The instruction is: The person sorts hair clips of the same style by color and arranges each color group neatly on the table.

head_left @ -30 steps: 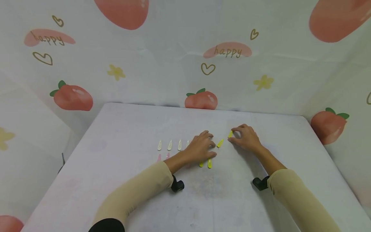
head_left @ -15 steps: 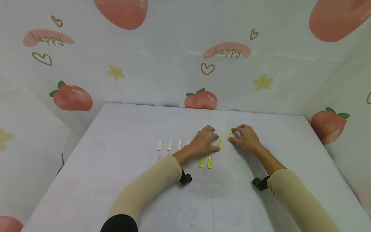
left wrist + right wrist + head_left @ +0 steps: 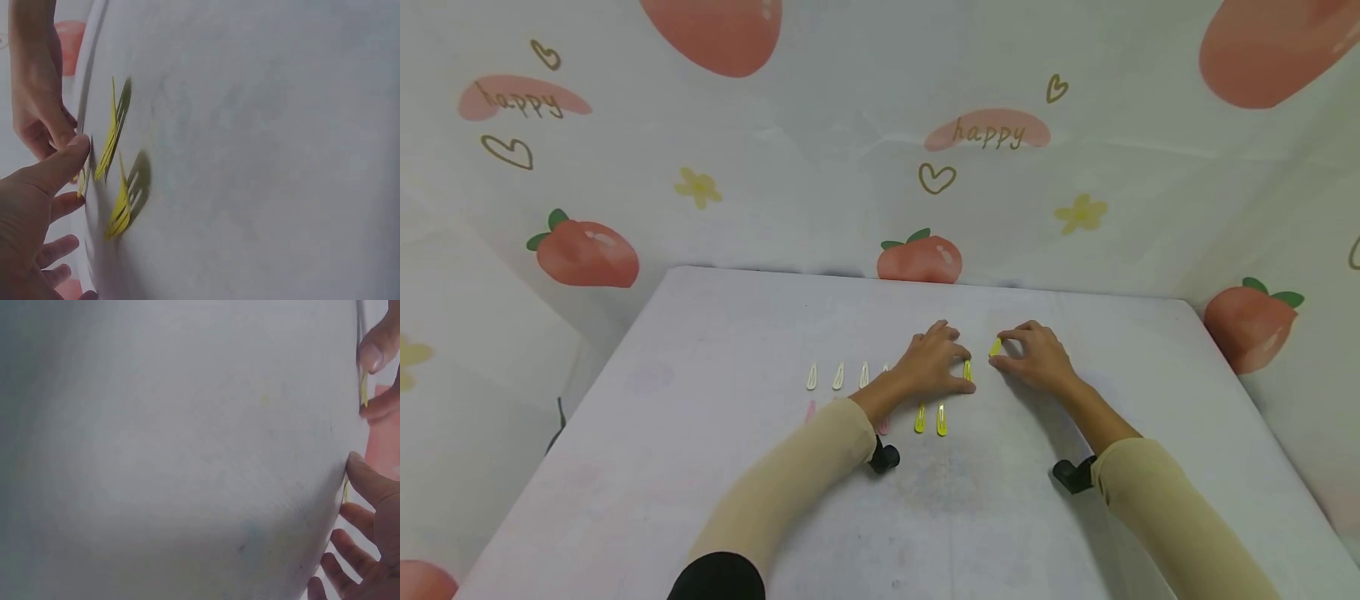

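My left hand (image 3: 925, 365) pinches an upright yellow snap hair clip (image 3: 967, 371) between thumb and forefinger, its other fingers spread. To its right, my right hand (image 3: 1036, 357) grips another yellow snap hair clip (image 3: 996, 347) by its ends, thumb near and forefinger far. In the right wrist view that second clip (image 3: 345, 490) shows only as a thin strip between the fingers. Nearer the person lie two more yellow clips, one on the left (image 3: 920, 418) and one on the right (image 3: 942, 420). Both clips stand out with shadows in the left wrist view.
A row of white hair clips (image 3: 812, 377) lies left of my left hand, partly covered by it. Below it runs a row of pink clips (image 3: 810, 409), mostly hidden by the left forearm. The white table (image 3: 1015, 533) ends at a printed backdrop (image 3: 820, 192).
My left hand has moved right and slightly away to the loose yellow clip. The clip has turned from slanted to upright, and the fingers now pinch it. The right hand stays put.
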Available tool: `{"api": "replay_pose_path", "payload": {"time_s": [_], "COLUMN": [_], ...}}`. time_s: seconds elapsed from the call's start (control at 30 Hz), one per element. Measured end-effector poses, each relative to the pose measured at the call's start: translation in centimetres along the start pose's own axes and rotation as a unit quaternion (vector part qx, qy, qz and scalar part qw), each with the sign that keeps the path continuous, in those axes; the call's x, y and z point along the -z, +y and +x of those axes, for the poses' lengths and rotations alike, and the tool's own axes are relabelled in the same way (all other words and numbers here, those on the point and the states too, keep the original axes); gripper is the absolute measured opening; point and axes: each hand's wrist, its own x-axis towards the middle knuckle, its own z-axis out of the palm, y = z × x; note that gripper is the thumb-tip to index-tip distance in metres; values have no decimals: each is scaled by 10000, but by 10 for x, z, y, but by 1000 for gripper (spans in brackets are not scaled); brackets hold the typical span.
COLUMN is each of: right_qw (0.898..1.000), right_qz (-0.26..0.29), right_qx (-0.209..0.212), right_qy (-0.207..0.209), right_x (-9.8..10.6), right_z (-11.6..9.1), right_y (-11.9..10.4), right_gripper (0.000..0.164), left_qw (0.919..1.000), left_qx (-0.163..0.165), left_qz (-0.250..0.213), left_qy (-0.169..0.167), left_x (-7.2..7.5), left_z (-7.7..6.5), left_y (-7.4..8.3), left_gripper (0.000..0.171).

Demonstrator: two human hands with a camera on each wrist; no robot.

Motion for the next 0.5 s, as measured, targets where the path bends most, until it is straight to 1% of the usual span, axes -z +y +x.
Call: {"api": "replay_pose_path", "payload": {"time_s": [0.13,0.2,0.33,0.43,0.5], "right_qw": [10000,10000,10000,9999,9999], "right_qz": [-51,-66,-54,-96,-131], "right_qx": [-60,-68,-58,-72,-81], "right_qy": [-6,11,12,-13,-31], "right_x": [-1,-1,-2,-3,-3], "right_z": [0,0,1,1,1], "right_y": [-2,-3,-3,-3,-3], "right_gripper": [48,48,48,48,49], "left_qw": [9997,9994,9987,9983,9980], "left_qx": [-236,-343,-428,-503,-563], "left_qz": [22,97,282,306,300], "left_qy": [-65,-30,13,-12,3], "left_x": [1,2,1,-2,-4], "left_z": [-12,-19,-37,-50,-56], "left_y": [3,5,10,13,15], "left_gripper": [54,54,54,54,54]}}
